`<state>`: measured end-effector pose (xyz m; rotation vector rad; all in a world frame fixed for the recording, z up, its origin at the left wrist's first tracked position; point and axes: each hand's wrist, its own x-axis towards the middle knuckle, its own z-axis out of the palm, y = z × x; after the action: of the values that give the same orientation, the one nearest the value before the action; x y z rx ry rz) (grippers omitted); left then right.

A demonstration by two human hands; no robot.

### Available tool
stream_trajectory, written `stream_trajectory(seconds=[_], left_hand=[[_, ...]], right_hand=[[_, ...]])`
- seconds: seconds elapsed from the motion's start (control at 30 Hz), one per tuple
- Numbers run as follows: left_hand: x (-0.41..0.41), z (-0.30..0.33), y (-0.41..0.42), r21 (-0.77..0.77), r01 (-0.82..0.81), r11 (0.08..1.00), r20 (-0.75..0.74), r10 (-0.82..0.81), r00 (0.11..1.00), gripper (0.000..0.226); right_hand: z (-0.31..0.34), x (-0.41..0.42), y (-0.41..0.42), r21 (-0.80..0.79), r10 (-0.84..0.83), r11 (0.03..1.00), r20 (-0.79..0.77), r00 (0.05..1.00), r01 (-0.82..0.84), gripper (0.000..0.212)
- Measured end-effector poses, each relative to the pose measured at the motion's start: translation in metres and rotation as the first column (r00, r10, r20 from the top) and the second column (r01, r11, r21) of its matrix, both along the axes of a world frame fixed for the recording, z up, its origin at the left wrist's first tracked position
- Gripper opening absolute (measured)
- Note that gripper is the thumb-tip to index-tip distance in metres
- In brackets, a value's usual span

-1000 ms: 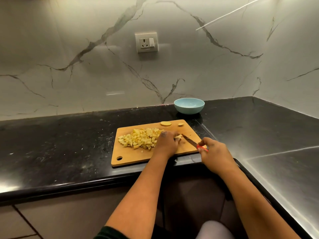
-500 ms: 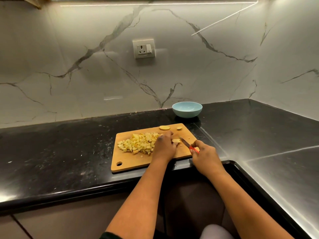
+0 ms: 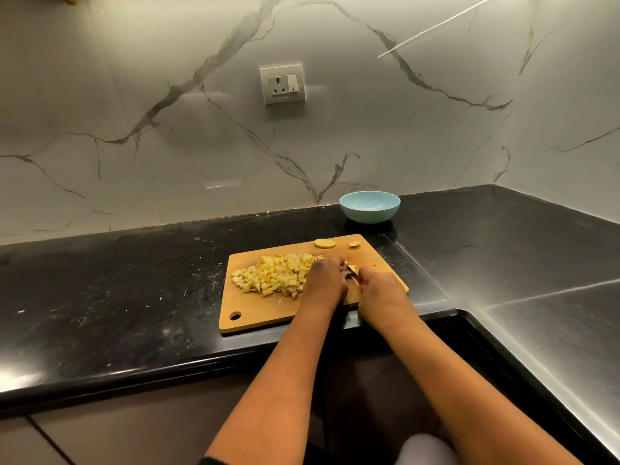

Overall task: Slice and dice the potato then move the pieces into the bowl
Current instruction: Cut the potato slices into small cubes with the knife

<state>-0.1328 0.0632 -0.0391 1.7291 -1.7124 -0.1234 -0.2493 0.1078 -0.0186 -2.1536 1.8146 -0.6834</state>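
Your right hand (image 3: 382,290) is curled around the knife (image 3: 352,270), of which only a sliver of dark blade and a spot of red handle show between your two hands. Your left hand (image 3: 327,281) sits just beside it, fingers bent down over the piece of potato being cut; that piece is almost wholly hidden under your fingers, so you cannot tell from here how it is pinched. Both hands work near the right edge of the wooden cutting board (image 3: 255,313). Touching your left hand on its far-left side lies the heap of diced potato (image 3: 276,275), spread across the middle of the board. Along the board's far edge rest two round potato slices, a larger slice (image 3: 324,243) and a smaller slice (image 3: 354,244), apart from each other. The board lies on the black countertop (image 3: 117,297), close to its front edge. Beyond the board's far right corner, near the marble wall (image 3: 167,129), stands the light blue bowl (image 3: 369,207). A wall socket (image 3: 282,84) is set in the wall above.
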Motion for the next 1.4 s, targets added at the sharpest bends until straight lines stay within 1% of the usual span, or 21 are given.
stream_trajectory(seconds=[0.13, 0.27, 0.37, 0.47, 0.57, 0.7, 0.8, 0.93, 1.0, 1.1, 1.17, 1.23, 1.33, 1.37, 1.4], left_hand=[[0.0, 0.001, 0.002, -0.003, -0.003, 1.0, -0.01, 0.003, 1.0, 0.02], [0.001, -0.002, 0.004, -0.029, 0.007, 1.0, -0.034, -0.008, 0.999, 0.021], [0.001, -0.002, 0.006, -0.053, 0.013, 0.998, -0.055, -0.016, 0.998, 0.029], [0.0, 0.002, 0.01, -0.078, 0.001, 0.997, -0.086, -0.008, 0.996, 0.04], [0.0, 0.002, 0.012, -0.098, -0.025, 0.995, -0.116, 0.014, 0.993, 0.043], [-0.001, 0.001, 0.012, -0.117, -0.029, 0.993, -0.089, 0.019, 0.996, 0.04], [-0.001, 0.0, 0.011, -0.122, -0.029, 0.992, -0.073, 0.02, 0.997, 0.037], [-0.001, 0.0, 0.008, -0.122, -0.027, 0.992, -0.052, 0.02, 0.998, 0.027], [0.0, 0.0, 0.007, -0.115, -0.025, 0.993, -0.045, 0.02, 0.999, 0.023], [0.0, 0.001, 0.008, -0.107, -0.03, 0.994, -0.04, 0.026, 0.999, 0.021], [-0.001, 0.0, 0.009, -0.109, -0.03, 0.994, -0.031, 0.027, 0.999, 0.023], [-0.001, 0.0, 0.011, -0.115, -0.029, 0.993, -0.02, 0.027, 0.999, 0.024], [-0.001, 0.0, 0.011, -0.123, -0.027, 0.992, -0.025, 0.025, 0.999, 0.021], [-0.001, -0.001, 0.012, -0.127, -0.028, 0.992, -0.032, 0.024, 0.999, 0.02], [0.0, -0.001, 0.012, -0.134, -0.028, 0.991, -0.042, 0.022, 0.999, 0.02]], right_hand=[[0.005, -0.022, 0.006, 0.071, -0.068, 0.995, 0.043, 0.997, 0.065, 0.015], [0.017, -0.053, 0.016, 0.145, -0.038, 0.989, 0.103, 0.994, 0.023, 0.007], [0.02, -0.059, 0.013, 0.077, -0.019, 0.997, 0.191, 0.981, 0.005, 0.003], [0.014, -0.048, 0.009, -0.005, -0.012, 1.0, 0.248, 0.969, 0.014, 0.007], [0.003, -0.035, 0.008, -0.012, 0.016, 1.0, 0.252, 0.968, -0.013, 0.011], [-0.007, -0.027, 0.01, 0.002, 0.034, 0.999, 0.285, 0.958, -0.036, 0.015], [-0.01, -0.021, 0.01, -0.036, 0.028, 0.999, 0.256, 0.966, -0.02, 0.015], [-0.015, -0.011, 0.009, -0.072, 0.011, 0.997, 0.126, 0.992, -0.002, 0.014], [-0.011, -0.005, 0.007, -0.057, 0.014, 0.998, 0.074, 0.997, -0.01, 0.012], [-0.001, -0.002, 0.001, 0.001, -0.016, 1.0, 0.062, 0.998, 0.016, 0.014], [0.003, -0.011, -0.001, 0.065, -0.056, 0.997, 0.111, 0.992, 0.049, 0.014], [0.007, -0.027, 0.004, 0.128, -0.077, 0.99, 0.149, 0.986, 0.058, 0.01], [0.013, -0.055, 0.01, 0.179, -0.046, 0.984, 0.202, 0.978, 0.009, 0.005], [0.014, -0.061, 0.009, 0.204, -0.036, 0.979, 0.269, 0.962, -0.02, 0.006], [0.015, -0.066, 0.007, 0.236, -0.044, 0.971, 0.371, 0.928, -0.048, 0.007]])
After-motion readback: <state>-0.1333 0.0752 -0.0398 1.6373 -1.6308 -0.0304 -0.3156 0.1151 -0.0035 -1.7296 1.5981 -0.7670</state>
